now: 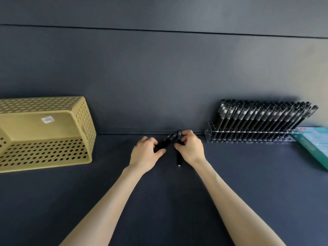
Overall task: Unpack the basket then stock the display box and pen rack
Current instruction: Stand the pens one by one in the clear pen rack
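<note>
Basket (44, 134): yellow perforated plastic, tipped on its side at far left of the dark matte table (177, 201), its solid base with a white sticker facing up and toward the camera. Nothing seen inside from this angle.

Left hand (145, 153): forearm extended forward, palm down, fingers curled and closed around black pens (164, 142) that angle up to the right.

Right hand (190, 148): forearm extended, fingers pinched together on a single black pen (179, 157) standing near vertical in view, its silver tip toward the camera. The hands are just beside each other, near the table's back edge.

Pen rack (248, 137): clear acrylic, right of the hands, filled with rows of slanted black pens with clear grips.

Display box (314, 144): teal cardboard, far right, partly out of frame, touching the rack's end.
</note>
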